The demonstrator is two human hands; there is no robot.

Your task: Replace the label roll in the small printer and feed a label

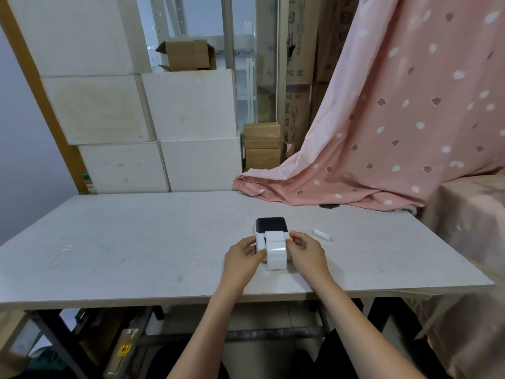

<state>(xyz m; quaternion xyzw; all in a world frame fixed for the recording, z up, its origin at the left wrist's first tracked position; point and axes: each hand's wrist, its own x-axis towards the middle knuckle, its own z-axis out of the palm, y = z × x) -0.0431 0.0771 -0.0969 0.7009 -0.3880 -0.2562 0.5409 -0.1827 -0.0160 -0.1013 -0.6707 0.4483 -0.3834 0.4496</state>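
Observation:
A small white printer (261,230) with a dark lid (271,224) stands on the white table (136,242), its lid tipped back. A white label roll (275,243) sits in it, and a strip of white labels (276,259) hangs out over the front. My left hand (241,259) grips the printer's left side, thumb against the strip. My right hand (307,251) holds the right side, fingers by an orange tab (291,237). A small white tube (321,234), like a bare roll core, lies on the table to the right.
White boxes (164,127) are stacked behind the table's far edge, with brown cartons (261,146) beside them. A pink patterned cloth (396,119) drapes down onto the table's far right corner. The table's front edge runs just below my wrists.

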